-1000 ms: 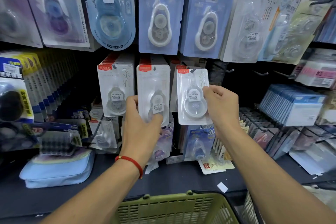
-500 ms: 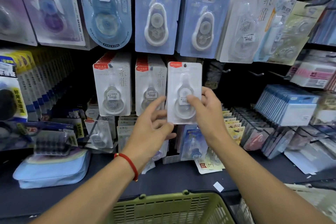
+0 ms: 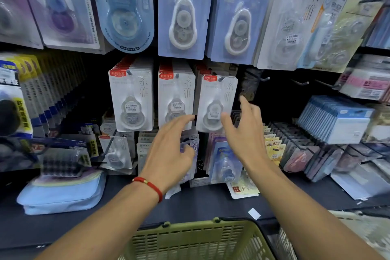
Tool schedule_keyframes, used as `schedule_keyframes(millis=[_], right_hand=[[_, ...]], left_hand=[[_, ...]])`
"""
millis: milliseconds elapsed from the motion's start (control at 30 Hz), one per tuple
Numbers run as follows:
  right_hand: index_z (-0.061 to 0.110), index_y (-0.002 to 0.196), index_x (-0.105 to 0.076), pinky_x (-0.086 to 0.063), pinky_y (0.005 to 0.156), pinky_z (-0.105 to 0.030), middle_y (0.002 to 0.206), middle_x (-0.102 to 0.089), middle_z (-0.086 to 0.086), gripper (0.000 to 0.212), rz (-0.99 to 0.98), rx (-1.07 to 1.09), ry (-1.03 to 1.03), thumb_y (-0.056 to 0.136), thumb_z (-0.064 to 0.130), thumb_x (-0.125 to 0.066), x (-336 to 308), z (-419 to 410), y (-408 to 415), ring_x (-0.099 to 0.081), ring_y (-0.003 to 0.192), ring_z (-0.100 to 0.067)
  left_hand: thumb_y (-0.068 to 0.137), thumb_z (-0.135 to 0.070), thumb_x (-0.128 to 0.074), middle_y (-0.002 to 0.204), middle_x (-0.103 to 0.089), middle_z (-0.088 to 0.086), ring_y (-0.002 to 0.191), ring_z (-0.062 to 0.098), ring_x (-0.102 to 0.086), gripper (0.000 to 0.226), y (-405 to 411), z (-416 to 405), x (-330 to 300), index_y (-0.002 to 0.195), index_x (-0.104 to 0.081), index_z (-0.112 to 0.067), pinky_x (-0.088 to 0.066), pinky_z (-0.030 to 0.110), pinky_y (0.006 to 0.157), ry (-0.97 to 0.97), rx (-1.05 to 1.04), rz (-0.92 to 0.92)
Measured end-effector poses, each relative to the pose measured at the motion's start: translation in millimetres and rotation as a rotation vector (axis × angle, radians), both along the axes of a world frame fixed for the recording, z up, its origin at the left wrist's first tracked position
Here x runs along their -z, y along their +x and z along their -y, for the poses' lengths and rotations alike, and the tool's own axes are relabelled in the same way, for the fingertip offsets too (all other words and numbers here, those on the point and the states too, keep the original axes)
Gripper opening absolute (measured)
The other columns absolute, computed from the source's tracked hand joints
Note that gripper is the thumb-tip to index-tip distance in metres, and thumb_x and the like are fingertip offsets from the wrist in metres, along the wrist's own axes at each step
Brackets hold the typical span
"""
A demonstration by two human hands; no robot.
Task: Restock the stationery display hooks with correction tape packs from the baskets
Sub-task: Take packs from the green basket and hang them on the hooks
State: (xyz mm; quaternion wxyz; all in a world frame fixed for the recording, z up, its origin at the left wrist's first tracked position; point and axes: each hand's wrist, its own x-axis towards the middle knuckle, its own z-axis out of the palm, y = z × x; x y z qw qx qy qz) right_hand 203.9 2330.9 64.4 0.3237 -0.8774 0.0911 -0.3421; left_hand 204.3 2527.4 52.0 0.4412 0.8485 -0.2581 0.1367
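Right hand [image 3: 245, 133] open, fingers spread, holding nothing; its fingertips sit just at the lower right edge of the rightmost white pack [image 3: 216, 103], touching or a hair off, can't tell. Left hand [image 3: 171, 150] also open and loose, index finger reaching toward the gap between the middle pack [image 3: 176, 101] and the rightmost one, gripping nothing. Red cord on the left wrist.

Rightmost pack hangs on its hook [image 3: 221, 79] through the hole at the top of the card, slightly tilted. That fits a pack just hung with both hands open around it to steady or square it, judging by the pose. Middle pack and left pack [image 3: 130, 101] hang straight on their own hooks, stacks behind each. So the pack is above and just ahead of both hands, between them.

Bare hooks [image 3: 264, 79] to the right, probably the next spots to fill. Green basket [image 3: 196, 238] directly below the arms, its contents hidden from here; a second pale basket [image 3: 283, 245] at its right edge. Shelf [image 3: 211, 202] under the display carries a blue pouch [image 3: 61, 194].
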Motion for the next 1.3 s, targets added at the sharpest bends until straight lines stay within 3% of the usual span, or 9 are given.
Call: schedule_keyframes(millis=[167,267,400,667,800,867,967,1167,1300], right_hand=[[0.01,0.152,-0.049,-0.042,0.114,-0.045,0.162,-0.038,-0.012,0.056,0.06,-0.153,-0.58,0.099,0.019,-0.065,17,1,11,-0.04,0.147,-0.03],[0.011,0.158,-0.039,-0.041,0.115,-0.045,0.175,-0.012,-0.007,0.064,-0.097,-0.161,-0.655,0.099,0.022,-0.061,18,3,33,-0.02,0.159,-0.028],[0.014,0.155,-0.04,-0.049,0.107,-0.044,0.176,-0.006,-0.002,0.065,-0.143,-0.151,-0.659,0.094,0.015,-0.061,14,3,53,-0.02,0.158,-0.026],[0.011,0.136,-0.054,-0.047,0.097,-0.043,0.172,-0.019,-0.005,0.045,-0.147,-0.127,-0.629,0.091,0.009,-0.059,13,2,36,-0.033,0.148,-0.03],[0.013,0.118,-0.066,-0.053,0.084,-0.045,0.124,-0.065,-0.005,0.026,-0.055,-0.167,-0.413,0.093,0.012,-0.059,41,-2,9,-0.064,0.106,-0.029],[0.015,0.104,-0.07,-0.056,0.077,-0.046,0.093,-0.073,-0.002,0.016,-0.166,-0.22,-0.289,0.093,0.015,-0.059,61,-6,-5,-0.068,0.087,-0.028],[0.018,0.102,-0.073,-0.057,0.081,-0.045,0.09,-0.076,-0.001,0.017,-0.535,-0.357,-0.262,0.095,0.019,-0.058,110,-16,-29,-0.07,0.088,-0.027],[0.017,0.144,-0.056,-0.047,0.1,-0.035,0.146,-0.06,-0.011,0.049,-1.406,-0.704,-0.465,0.102,0.041,-0.061,272,-46,-102,-0.058,0.13,-0.031],[0.015,0.164,-0.022,-0.033,0.122,-0.046,0.17,-0.025,-0.013,0.088,-1.508,-0.829,-0.534,0.097,0.05,-0.067,350,-63,-146,-0.031,0.153,-0.034]], left_hand=[[0.09,-0.009,-0.063,0.174,0.007,-0.009,0.16,0.012,0.012,0.088,22,-8,9,0.165,-0.02,-0.03,-0.006,0.035,0.131,0.37,-0.049,0.17],[0.089,-0.012,-0.063,0.172,0.02,-0.009,0.159,0.014,0.02,0.093,25,-8,12,0.166,-0.015,-0.029,-0.016,0.045,0.13,0.48,-0.077,0.192],[0.088,-0.011,-0.064,0.172,0.022,-0.009,0.158,0.014,0.022,0.093,27,-10,15,0.166,-0.016,-0.026,-0.019,0.046,0.129,0.509,-0.092,0.208],[0.085,-0.002,-0.057,0.173,-0.018,0.002,0.16,0.023,-0.013,0.076,16,-35,27,0.157,-0.04,-0.016,-0.023,0.039,0.129,0.483,0.01,0.213],[0.077,0.0,-0.065,0.153,-0.051,0.012,0.141,0.035,-0.048,0.065,-2,-69,60,0.141,-0.059,-0.009,-0.041,0.043,0.117,0.581,0.096,0.207],[0.077,-0.001,-0.067,0.15,-0.053,0.012,0.139,0.035,-0.05,0.063,-10,-87,83,0.139,-0.061,-0.01,-0.045,0.045,0.114,0.683,0.112,0.167],[0.089,-0.014,-0.063,0.165,-0.033,0.009,0.152,0.029,-0.03,0.066,-21,-109,122,0.153,-0.045,-0.019,-0.039,0.046,0.117,0.942,0.09,-0.043],[0.086,-0.031,-0.071,0.173,0.004,0.015,0.161,0.032,-0.001,0.088,-75,-122,225,0.163,-0.028,-0.031,-0.005,0.054,0.13,1.107,0.088,-0.396],[0.08,-0.042,-0.067,0.174,-0.009,0.011,0.161,0.027,-0.005,0.083,-97,-129,257,0.158,-0.04,-0.035,0.015,0.06,0.125,1.132,0.05,-0.255]])
